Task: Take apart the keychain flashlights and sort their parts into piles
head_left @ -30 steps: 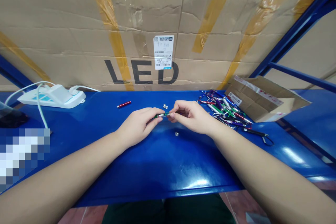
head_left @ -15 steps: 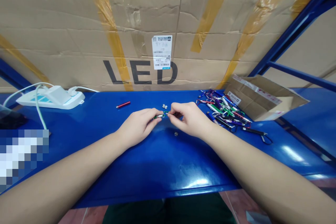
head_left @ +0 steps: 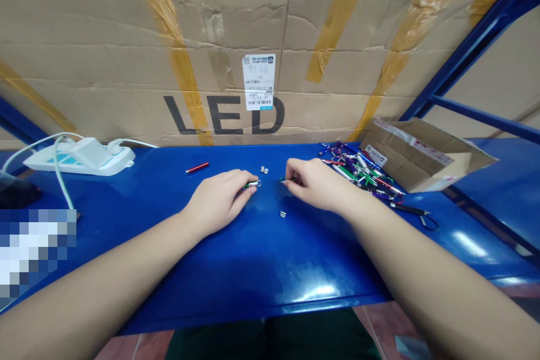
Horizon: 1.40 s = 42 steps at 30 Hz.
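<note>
- Blue painted worktop (head_left: 270, 259) is viewed from above, and a taped cardboard sheet (head_left: 105, 39) printed with "LED" is stood behind it.
- Hands are kept apart near the middle of the worktop, with a narrow gap left between them.
- A short green-and-silver metal tube (head_left: 252, 184) is held by the left hand (head_left: 219, 199), its end left showing beyond the fingers.
- A green metal piece (head_left: 286, 179) is pinched by the right hand (head_left: 314, 180), with most of its length hidden by the fingers.
- Two small silver discs (head_left: 264, 169) are placed just beyond the gap, and another small silver disc (head_left: 282, 214) is lying nearer the viewer, below the right hand.
- A red metal tube (head_left: 197, 167) is left lying alone, well to the left of the left hand.
- A heap of multicoloured metal pen-shaped keychains (head_left: 358, 169) is piled just right of the right hand, and an opened cardboard box flap (head_left: 422, 157) is propped beside it.
- A black clip on a cord (head_left: 411, 210) is lying just below the box flap.
- A white power strip (head_left: 76, 157) with a cable plugged in is placed at the far left of the worktop.
</note>
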Each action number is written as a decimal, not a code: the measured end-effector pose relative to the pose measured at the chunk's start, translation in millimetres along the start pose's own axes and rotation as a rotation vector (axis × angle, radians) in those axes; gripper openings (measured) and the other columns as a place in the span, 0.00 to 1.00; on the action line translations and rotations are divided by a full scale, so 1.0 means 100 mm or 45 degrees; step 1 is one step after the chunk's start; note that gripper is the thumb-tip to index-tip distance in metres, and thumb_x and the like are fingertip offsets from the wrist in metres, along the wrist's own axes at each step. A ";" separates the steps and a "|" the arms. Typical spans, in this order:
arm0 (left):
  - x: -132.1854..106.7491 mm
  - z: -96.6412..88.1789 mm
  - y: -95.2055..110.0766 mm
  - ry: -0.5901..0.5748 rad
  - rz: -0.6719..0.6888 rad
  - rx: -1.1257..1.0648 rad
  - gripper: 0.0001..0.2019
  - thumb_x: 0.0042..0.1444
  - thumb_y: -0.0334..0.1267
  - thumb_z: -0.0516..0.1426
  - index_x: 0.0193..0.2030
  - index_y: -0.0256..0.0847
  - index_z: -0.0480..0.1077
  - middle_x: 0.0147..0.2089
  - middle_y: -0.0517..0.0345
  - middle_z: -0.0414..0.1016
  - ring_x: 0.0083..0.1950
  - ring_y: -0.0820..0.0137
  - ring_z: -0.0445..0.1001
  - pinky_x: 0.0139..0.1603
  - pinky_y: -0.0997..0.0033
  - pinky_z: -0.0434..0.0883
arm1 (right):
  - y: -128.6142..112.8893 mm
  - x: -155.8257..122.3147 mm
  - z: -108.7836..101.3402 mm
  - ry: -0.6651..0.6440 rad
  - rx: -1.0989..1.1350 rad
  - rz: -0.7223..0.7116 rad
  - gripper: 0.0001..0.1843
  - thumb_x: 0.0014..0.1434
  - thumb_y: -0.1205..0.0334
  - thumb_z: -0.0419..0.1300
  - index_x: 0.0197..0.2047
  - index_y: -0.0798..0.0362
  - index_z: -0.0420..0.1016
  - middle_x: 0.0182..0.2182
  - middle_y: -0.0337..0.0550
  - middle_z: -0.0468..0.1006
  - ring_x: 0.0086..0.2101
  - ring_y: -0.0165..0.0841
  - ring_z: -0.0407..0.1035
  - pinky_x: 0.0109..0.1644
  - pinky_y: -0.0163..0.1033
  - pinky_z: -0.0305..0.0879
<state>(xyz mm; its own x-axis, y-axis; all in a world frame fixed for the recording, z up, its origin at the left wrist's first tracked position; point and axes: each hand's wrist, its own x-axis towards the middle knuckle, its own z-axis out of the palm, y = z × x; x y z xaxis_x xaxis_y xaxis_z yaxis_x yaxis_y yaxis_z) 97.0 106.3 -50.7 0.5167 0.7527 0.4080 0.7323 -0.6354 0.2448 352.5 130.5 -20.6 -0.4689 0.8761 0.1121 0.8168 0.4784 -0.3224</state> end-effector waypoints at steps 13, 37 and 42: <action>0.02 -0.02 -0.13 -0.061 -0.085 -0.100 0.16 0.72 0.48 0.52 0.53 0.43 0.77 0.52 0.50 0.81 0.53 0.57 0.80 0.51 0.56 0.78 | 0.66 0.08 -0.11 -0.106 0.023 0.102 0.08 0.63 0.63 0.65 0.32 0.50 0.70 0.27 0.39 0.79 0.27 0.33 0.70 0.32 0.38 0.59; 0.04 0.02 -0.17 -0.099 -0.083 -0.278 0.15 0.70 0.48 0.55 0.52 0.43 0.78 0.51 0.50 0.82 0.53 0.58 0.81 0.53 0.55 0.78 | 0.73 0.24 0.14 0.071 -0.182 -0.057 0.12 0.64 0.63 0.64 0.50 0.53 0.83 0.49 0.51 0.82 0.46 0.41 0.76 0.54 0.43 0.69; 0.05 0.06 -0.11 0.022 -0.035 -0.399 0.10 0.66 0.46 0.63 0.46 0.43 0.79 0.45 0.54 0.85 0.45 0.64 0.83 0.49 0.64 0.79 | 0.30 0.17 0.16 0.133 0.396 -0.098 0.15 0.70 0.50 0.58 0.43 0.52 0.79 0.34 0.44 0.81 0.33 0.35 0.73 0.40 0.40 0.68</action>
<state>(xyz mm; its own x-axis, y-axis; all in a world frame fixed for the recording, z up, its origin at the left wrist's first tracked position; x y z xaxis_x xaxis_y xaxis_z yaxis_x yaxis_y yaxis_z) 94.0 118.4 -57.2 0.4892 0.7689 0.4116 0.5718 -0.6392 0.5142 363.6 159.0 -43.8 -0.4751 0.8471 0.2382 0.6310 0.5166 -0.5787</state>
